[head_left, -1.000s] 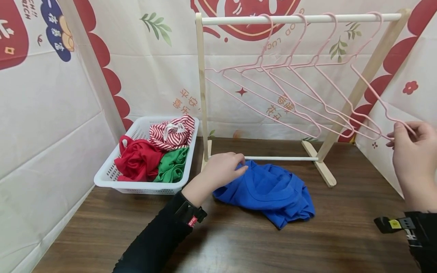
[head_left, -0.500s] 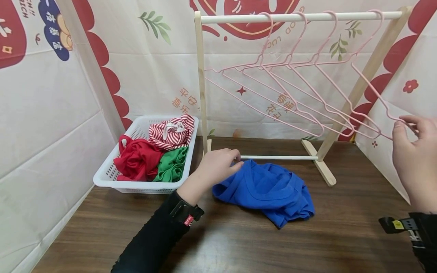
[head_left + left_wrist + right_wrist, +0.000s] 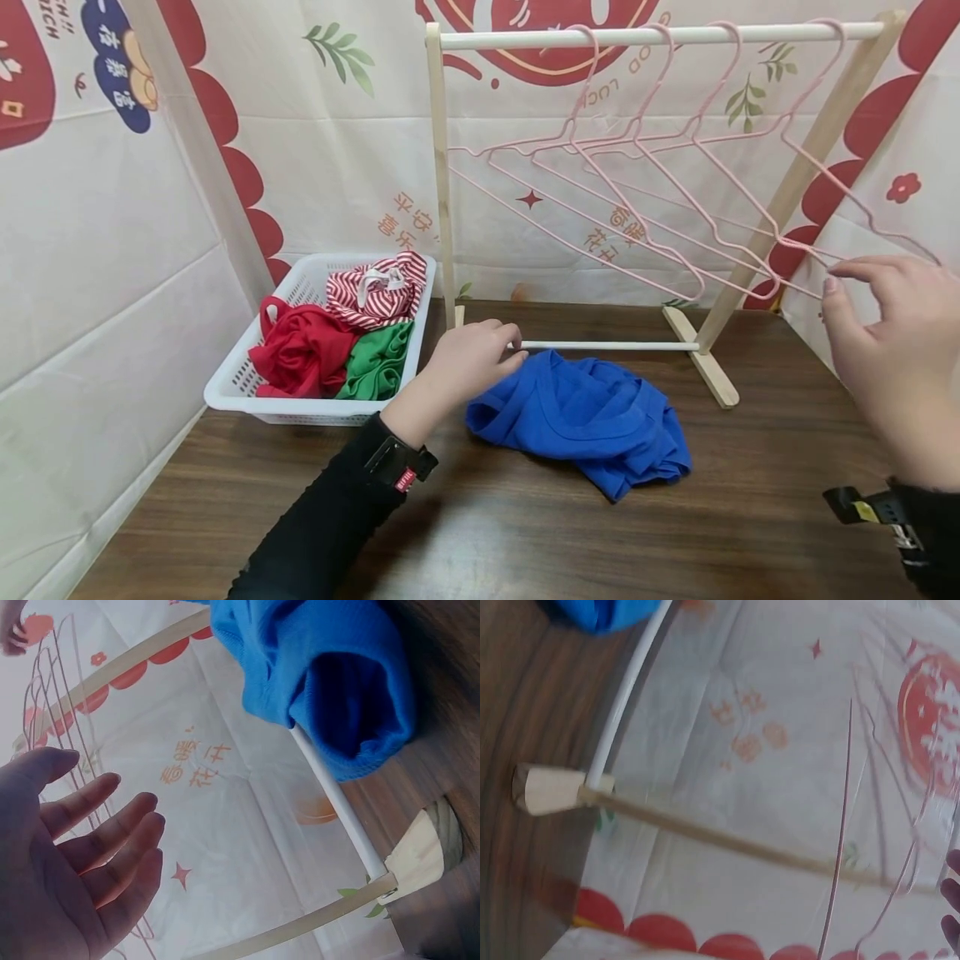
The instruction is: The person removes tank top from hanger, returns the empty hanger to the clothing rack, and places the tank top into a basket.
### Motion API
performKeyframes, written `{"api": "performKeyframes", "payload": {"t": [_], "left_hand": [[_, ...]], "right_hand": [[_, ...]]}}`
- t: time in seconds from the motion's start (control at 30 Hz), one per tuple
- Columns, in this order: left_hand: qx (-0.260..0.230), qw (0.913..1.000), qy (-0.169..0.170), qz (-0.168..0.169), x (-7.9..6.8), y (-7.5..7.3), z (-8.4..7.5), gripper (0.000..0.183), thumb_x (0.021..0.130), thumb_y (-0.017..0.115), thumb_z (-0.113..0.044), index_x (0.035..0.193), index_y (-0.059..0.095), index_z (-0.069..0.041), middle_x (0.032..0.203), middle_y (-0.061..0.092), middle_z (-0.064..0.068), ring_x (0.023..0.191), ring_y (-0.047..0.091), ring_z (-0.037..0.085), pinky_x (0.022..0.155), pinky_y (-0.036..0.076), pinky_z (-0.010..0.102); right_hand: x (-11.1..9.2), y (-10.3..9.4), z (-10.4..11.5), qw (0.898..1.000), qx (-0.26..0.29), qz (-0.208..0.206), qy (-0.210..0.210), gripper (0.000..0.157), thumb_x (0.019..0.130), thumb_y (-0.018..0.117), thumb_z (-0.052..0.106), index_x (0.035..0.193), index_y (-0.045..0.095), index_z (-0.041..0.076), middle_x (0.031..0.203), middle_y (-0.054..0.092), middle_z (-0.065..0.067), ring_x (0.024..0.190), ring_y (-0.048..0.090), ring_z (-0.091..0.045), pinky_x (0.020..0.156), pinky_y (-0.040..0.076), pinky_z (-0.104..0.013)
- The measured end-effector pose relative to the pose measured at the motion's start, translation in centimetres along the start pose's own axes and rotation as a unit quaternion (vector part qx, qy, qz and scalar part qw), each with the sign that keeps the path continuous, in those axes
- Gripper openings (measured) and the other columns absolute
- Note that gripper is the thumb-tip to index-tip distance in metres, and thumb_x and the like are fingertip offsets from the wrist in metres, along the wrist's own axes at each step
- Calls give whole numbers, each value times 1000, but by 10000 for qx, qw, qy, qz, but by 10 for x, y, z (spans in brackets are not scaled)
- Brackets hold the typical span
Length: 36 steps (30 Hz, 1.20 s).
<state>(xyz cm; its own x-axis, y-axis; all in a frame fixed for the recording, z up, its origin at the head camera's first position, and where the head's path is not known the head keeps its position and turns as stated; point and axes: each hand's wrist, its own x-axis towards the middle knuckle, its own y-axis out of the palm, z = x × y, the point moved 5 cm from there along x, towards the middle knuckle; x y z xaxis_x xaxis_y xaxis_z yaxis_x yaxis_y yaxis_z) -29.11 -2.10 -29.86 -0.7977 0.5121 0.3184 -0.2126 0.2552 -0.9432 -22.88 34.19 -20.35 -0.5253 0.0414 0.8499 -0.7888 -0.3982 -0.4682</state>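
Several pink hangers [image 3: 705, 218] hang by their hooks from the rod of a small rack. At their right ends is my right hand [image 3: 896, 333], thumb and index finger close together. The end of the second hanger from the right disappears behind those fingertips; whether they grip it is hidden. The rightmost hanger [image 3: 870, 212] tilts behind this hand. A crumpled blue garment [image 3: 592, 421] lies on the table below the rack. My left hand [image 3: 468, 358] hovers just left of it; in the left wrist view its fingers [image 3: 124, 832] are relaxed and hold nothing.
A white perforated basket [image 3: 225, 392] stands left of the rack, holding red, green and red-striped clothes. The rack [image 3: 437, 167] has wooden side posts and a foot [image 3: 701, 358] reaching toward me. Printed cloth walls enclose the wooden table [image 3: 570, 542].
My right hand has let go of the rightmost hanger and moved left toward the neighbouring one. The released hanger has swung right. My left hand has drawn slightly left, away from the blue garment.
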Motion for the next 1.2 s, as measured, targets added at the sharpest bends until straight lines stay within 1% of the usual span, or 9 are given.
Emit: {"api": "performKeyframes", "payload": {"t": [0.1,0.2,0.3,0.37,0.63,0.8,0.93,1.07,1.2], "left_hand": [[30,9999,133,79,0,3,-2,25,97,56,-41,100,68,-19,91,62,-5,74,58,10,59,47,26],[18,9995,251,175,1,8,-4,26,98,56,-41,100,68,-18,93,62,-3,77,58,11,60,48,27],[56,9989,317,327,1,14,-5,28,98,56,-41,105,69,-17,97,63,-1,81,60,13,64,51,28],[89,9984,332,453,1,19,-5,31,98,55,-42,111,69,-17,103,64,1,87,62,15,69,53,30],[250,9941,396,982,3,41,-10,41,98,55,-43,128,62,-16,118,63,6,104,62,18,83,53,34],[267,9876,47,1548,3,56,-7,57,95,54,-52,141,52,-19,133,56,8,118,55,24,93,49,41],[257,9750,-141,2203,0,68,-5,70,90,55,-62,150,39,-28,145,45,10,127,48,31,96,46,47],[148,9580,-66,2865,-7,78,-7,82,84,62,-64,154,29,-34,154,32,10,134,38,38,97,43,53],[92,9485,43,3165,-11,83,-8,89,80,72,-58,153,28,-35,156,28,9,135,37,38,100,42,51]], "right_hand": [[-7,6,15,9971,287,-159,-691,41,92,54,28,96,68,-10,99,64,-28,100,53,-50,104,31,-39],[-16,14,29,9912,396,-140,-1256,46,91,52,36,89,69,-7,91,66,-23,90,55,-47,88,38,-44],[-25,24,42,9833,471,51,-1760,51,93,48,42,87,70,-4,88,67,-19,85,57,-43,75,36,-51],[-30,30,48,9783,541,153,-1996,54,94,46,45,86,70,-3,87,68,-18,83,58,-42,73,35,-53],[-53,55,56,9672,762,790,-2291,54,99,44,46,83,70,1,85,67,-15,86,58,-37,78,36,-52],[-63,68,59,9596,820,1156,-2430,52,100,44,47,86,70,4,84,67,-11,85,59,-34,80,37,-52],[-67,77,60,9546,808,1578,-2394,43,97,49,42,90,70,5,86,67,-10,88,59,-32,83,37,-51],[-73,87,61,9464,682,2037,-2411,20,88,63,25,92,70,7,89,68,-9,91,60,-31,85,38,-50],[-79,94,63,9390,592,2369,-2422,13,81,71,17,93,71,10,90,69,-6,94,62,-30,85,38,-52]]}}
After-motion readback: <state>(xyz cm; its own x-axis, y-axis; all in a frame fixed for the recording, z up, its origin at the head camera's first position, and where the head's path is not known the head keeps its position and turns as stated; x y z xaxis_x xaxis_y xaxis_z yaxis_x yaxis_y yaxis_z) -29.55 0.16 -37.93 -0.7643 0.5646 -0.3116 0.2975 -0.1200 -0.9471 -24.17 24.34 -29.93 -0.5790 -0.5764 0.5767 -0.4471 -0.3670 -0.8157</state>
